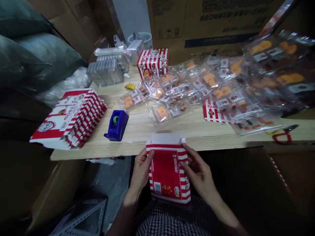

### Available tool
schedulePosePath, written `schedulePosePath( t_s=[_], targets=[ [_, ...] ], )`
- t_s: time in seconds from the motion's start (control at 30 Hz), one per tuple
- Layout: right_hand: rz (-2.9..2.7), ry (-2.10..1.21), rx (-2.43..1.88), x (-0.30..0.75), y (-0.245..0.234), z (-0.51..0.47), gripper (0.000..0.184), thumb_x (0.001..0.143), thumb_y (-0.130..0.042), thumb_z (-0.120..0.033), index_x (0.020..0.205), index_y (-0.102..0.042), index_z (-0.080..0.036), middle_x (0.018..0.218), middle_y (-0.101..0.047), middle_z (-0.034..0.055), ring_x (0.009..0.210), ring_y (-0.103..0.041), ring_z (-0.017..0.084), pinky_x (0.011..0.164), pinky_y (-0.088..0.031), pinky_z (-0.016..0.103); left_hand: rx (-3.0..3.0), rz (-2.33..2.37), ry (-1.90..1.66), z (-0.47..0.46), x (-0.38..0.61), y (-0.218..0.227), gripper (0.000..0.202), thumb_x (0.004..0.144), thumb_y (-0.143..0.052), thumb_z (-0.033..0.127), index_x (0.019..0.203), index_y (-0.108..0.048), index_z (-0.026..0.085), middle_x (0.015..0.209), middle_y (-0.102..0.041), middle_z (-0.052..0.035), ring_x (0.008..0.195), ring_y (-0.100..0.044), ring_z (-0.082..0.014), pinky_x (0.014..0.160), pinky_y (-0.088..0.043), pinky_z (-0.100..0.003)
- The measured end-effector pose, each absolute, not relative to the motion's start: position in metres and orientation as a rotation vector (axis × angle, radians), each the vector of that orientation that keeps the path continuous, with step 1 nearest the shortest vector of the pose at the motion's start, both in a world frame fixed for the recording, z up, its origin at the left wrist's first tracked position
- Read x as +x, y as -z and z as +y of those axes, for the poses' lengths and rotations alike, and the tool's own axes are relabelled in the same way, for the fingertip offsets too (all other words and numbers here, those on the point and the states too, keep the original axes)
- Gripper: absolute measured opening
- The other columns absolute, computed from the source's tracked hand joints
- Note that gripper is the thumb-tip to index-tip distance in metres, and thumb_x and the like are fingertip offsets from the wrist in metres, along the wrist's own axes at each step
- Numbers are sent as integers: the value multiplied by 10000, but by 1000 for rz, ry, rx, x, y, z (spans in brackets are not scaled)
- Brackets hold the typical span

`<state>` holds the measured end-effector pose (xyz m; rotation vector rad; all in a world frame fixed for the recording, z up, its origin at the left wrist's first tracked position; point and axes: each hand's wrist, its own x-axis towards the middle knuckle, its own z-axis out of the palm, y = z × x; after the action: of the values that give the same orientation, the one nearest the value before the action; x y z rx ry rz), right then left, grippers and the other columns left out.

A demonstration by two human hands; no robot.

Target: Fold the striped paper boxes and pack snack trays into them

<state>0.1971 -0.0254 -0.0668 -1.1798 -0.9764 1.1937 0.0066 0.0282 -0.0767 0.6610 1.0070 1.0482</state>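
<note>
A red-and-white striped carton (165, 173) is held between my two hands at the table's front edge, its white end flap (166, 138) standing out at the far end. My left hand (142, 168) grips the carton's left side, thumb on the red printed panel. On the right side, my right hand (199, 172) holds the striped edge, with fingers near the flap's corner. A blue tape dispenser (117, 126) stands on the table to the left, beyond my left hand. Clear packs of toy food pieces (169, 111) lie beyond the carton.
A stack of flat striped cartons (71, 116) sits at the table's left end. A made-up striped box (153, 64) and clear plastic cases (105, 72) stand at the back. Many clear packs (236, 98) are heaped on the right, near red-handled scissors (283, 136).
</note>
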Motion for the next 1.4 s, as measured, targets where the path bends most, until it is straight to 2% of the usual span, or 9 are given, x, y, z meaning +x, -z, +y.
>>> schedulePosePath(
  t_s=[0.23, 0.4, 0.5, 0.7, 0.83, 1.03, 1.23, 1.3, 1.4],
  targets=[
    [-803, -1111, -1202, 200, 61, -14, 607, 907, -702, -253, 1461, -479, -359, 1439, -600, 53, 1192, -665, 221, 1030, -561, 425, 899, 1060, -1048, 17, 10, 47, 469, 962, -581, 439, 1388, -601, 243, 1402, -635, -63, 1417, -466, -269, 1207, -334, -421],
    [-746, -1360, -1100, 211, 65, -12, 560, 941, -660, -287, 1466, -472, -333, 1420, -617, 81, 1196, -668, 244, 1038, -552, 457, 639, 789, -907, 17, -7, 53, 482, 913, -666, 401, 1367, -624, 245, 1385, -649, -67, 1390, -500, -298, 1205, -341, -445],
    [-797, -1396, -1065, 210, 67, -12, 557, 953, -640, -308, 1479, -458, -340, 1477, -567, 71, 1301, -594, 252, 1136, -455, 493, 503, 737, -902, 16, -9, 57, 499, 904, -685, 366, 1388, -600, 283, 1401, -639, -42, 1379, -516, -281, 1201, -355, -426],
    [-846, -1304, -1113, 192, 66, -18, 843, 887, -726, -317, 1568, -243, -431, 1644, -322, -1, 1466, -397, 266, 1210, -335, 525, 405, 781, -914, 10, 6, 60, 527, 960, -597, 416, 1467, -506, 308, 1504, -542, -39, 1438, -439, -270, 1224, -312, -422],
    [-779, -1350, -1097, 192, 61, -24, 781, 926, -676, -325, 1575, -247, -403, 1598, -412, 9, 1395, -499, 267, 1155, -432, 516, 461, 791, -995, 12, 16, 59, 661, 932, -655, 337, 1531, -378, 372, 1516, -530, -39, 1405, -484, -265, 1197, -355, -448],
    [-856, -1297, -1249, 208, 62, -25, 624, 961, -623, -349, 1527, -368, -407, 1545, -492, -6, 1315, -570, 243, 1104, -490, 502, 736, 992, -1157, 19, 11, 65, 578, 841, -755, 236, 1390, -589, 305, 1327, -687, -45, 1183, -654, -209, 1046, -499, -334],
    [-1110, -1035, -1262, 216, 80, -24, 284, 984, -582, -288, 1216, -720, -375, 1404, -616, 6, 1341, -533, 225, 1185, -377, 485, 931, 1203, -1248, 22, -2, 65, 489, 778, -804, 232, 1249, -676, 262, 1246, -715, -51, 1044, -693, -193, 932, -533, -293],
    [-1023, -1075, -1246, 211, 83, -25, 328, 969, -606, -284, 1271, -683, -387, 1392, -627, 13, 1313, -567, 226, 1159, -416, 495, 962, 1277, -1275, 23, -2, 63, 443, 796, -788, 264, 1225, -678, 247, 1230, -715, -55, 1007, -695, -195, 890, -542, -288],
    [-869, -1186, -1239, 195, 84, -28, 641, 899, -704, -302, 1481, -458, -407, 1511, -529, 25, 1358, -536, 255, 1148, -428, 538, 999, 1321, -1295, 25, 6, 59, 392, 842, -746, 309, 1221, -659, 256, 1193, -716, -41, 943, -689, -182, 822, -547, -268]
  ],
)
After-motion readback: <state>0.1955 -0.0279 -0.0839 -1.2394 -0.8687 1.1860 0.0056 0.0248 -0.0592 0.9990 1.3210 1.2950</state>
